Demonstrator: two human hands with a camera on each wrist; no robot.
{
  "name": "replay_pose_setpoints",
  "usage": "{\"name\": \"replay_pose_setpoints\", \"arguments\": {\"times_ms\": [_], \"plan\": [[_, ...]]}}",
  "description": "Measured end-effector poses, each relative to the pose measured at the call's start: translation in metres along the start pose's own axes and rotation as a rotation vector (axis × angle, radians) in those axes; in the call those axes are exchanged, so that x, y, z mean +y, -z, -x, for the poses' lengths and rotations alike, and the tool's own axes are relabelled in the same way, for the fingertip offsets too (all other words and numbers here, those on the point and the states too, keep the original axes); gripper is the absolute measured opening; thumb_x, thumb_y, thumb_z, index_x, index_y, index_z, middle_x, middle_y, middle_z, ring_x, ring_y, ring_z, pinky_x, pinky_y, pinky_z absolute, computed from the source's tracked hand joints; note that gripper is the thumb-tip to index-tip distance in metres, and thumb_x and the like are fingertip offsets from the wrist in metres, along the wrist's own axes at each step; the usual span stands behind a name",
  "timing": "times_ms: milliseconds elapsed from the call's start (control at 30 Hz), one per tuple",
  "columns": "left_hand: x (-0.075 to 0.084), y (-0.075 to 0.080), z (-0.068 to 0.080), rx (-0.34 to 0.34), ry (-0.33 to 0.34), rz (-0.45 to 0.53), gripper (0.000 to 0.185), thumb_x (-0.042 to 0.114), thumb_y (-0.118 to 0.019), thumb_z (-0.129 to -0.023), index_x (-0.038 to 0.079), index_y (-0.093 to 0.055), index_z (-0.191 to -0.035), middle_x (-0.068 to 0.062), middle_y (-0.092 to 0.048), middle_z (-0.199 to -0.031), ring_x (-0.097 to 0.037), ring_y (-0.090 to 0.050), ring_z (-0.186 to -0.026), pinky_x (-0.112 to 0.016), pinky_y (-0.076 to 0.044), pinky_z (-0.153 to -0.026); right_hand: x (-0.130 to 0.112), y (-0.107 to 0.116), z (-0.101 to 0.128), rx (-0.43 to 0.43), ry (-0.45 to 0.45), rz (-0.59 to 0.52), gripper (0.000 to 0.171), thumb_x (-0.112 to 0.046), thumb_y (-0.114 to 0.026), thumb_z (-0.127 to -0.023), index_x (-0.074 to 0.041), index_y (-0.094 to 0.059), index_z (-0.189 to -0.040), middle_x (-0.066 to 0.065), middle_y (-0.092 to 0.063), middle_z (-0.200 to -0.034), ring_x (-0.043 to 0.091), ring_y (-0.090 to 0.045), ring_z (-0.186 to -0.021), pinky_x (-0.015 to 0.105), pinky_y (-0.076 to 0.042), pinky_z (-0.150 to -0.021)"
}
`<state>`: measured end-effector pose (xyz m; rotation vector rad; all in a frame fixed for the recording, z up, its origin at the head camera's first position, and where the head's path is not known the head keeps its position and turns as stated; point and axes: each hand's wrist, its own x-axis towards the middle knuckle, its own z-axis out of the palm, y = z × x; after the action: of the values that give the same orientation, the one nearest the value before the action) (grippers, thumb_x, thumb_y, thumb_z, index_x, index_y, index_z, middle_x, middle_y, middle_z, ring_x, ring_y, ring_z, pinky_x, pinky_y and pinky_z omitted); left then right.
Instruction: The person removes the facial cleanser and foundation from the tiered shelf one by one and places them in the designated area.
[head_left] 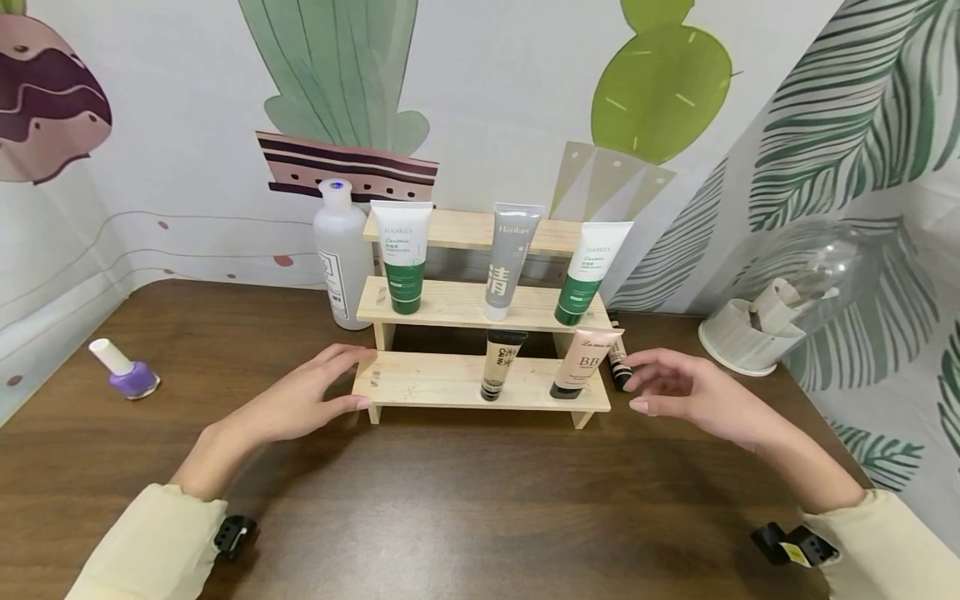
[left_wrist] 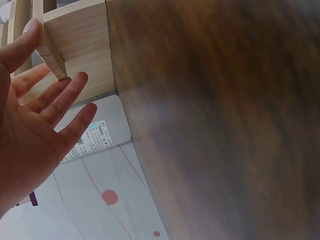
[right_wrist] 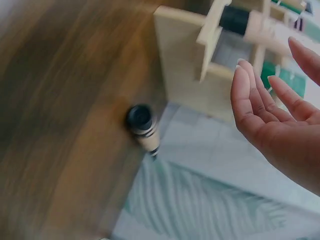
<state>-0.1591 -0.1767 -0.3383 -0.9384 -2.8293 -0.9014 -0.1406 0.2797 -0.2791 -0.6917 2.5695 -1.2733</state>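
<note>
A three-step wooden shelf (head_left: 435, 379) stands mid-table against the wall. Two green-and-white tubes (head_left: 403, 258) (head_left: 588, 271) and a grey tube (head_left: 510, 262) stand on its middle step. A small beige tube (head_left: 500, 365) and a BB tube (head_left: 583, 362) stand on the bottom step. My left hand (head_left: 352, 379) is at the bottom step's left end with straight fingers, the thumb against the shelf (left_wrist: 80, 30). My right hand (head_left: 637, 383) hovers just off the right end with relaxed fingers, holding nothing. It is close to a small black-capped tube (head_left: 618, 364) standing on the table.
A white bottle (head_left: 341, 254) stands beside the shelf's left side. A purple nail polish bottle (head_left: 126, 371) lies at the far left of the brown table (head_left: 480, 500). A white holder with a clear dome (head_left: 757, 329) sits at the right. Printed curtains close in the back and sides.
</note>
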Motion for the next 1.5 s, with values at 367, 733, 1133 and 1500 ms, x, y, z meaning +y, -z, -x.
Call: {"name": "replay_pose_setpoints", "arguments": {"times_ms": [367, 733, 1133, 1500], "plan": [[-0.001, -0.001, 0.001, 0.009, -0.012, -0.005, 0.054, 0.023, -0.066, -0.084, 0.002, -0.046, -0.129, -0.013, -0.046, -0.126, -0.03, -0.047, -0.114, -0.049, -0.037, -0.094, -0.038, -0.024, -0.005, -0.021, 0.151, -0.037, 0.039, -0.001, -0.067, -0.08, 0.003, -0.053, -0.116, 0.015, -0.061, -0.095, 0.019, -0.061, -0.085, 0.026, -0.05, -0.07], [-0.001, -0.001, 0.0, 0.009, -0.013, -0.004, 0.054, 0.023, -0.066, -0.085, 0.001, -0.046, -0.129, -0.014, -0.045, -0.127, -0.03, -0.047, -0.114, -0.049, -0.037, -0.094, -0.06, -0.057, -0.024, 0.007, 0.18, -0.068, 0.033, -0.004, -0.069, -0.08, 0.0, -0.057, -0.111, 0.013, -0.059, -0.1, 0.025, -0.06, -0.089, 0.031, -0.052, -0.07], [-0.001, -0.002, 0.0, 0.016, -0.017, -0.004, 0.054, 0.02, -0.068, -0.083, 0.0, -0.046, -0.128, -0.014, -0.045, -0.126, -0.03, -0.046, -0.115, -0.048, -0.036, -0.095, -0.066, -0.089, -0.043, 0.137, 0.153, -0.066, 0.034, 0.004, -0.068, -0.077, 0.003, -0.055, -0.109, 0.017, -0.06, -0.103, 0.024, -0.06, -0.091, 0.03, -0.05, -0.077], [-0.001, -0.002, 0.0, 0.01, -0.011, 0.0, 0.053, 0.021, -0.067, -0.084, 0.001, -0.046, -0.129, -0.014, -0.045, -0.127, -0.03, -0.046, -0.115, -0.049, -0.036, -0.095, -0.06, -0.103, -0.057, 0.212, 0.119, -0.132, 0.036, 0.007, -0.066, -0.078, 0.004, -0.05, -0.109, 0.019, -0.059, -0.101, 0.028, -0.06, -0.091, 0.031, -0.051, -0.075]]}}
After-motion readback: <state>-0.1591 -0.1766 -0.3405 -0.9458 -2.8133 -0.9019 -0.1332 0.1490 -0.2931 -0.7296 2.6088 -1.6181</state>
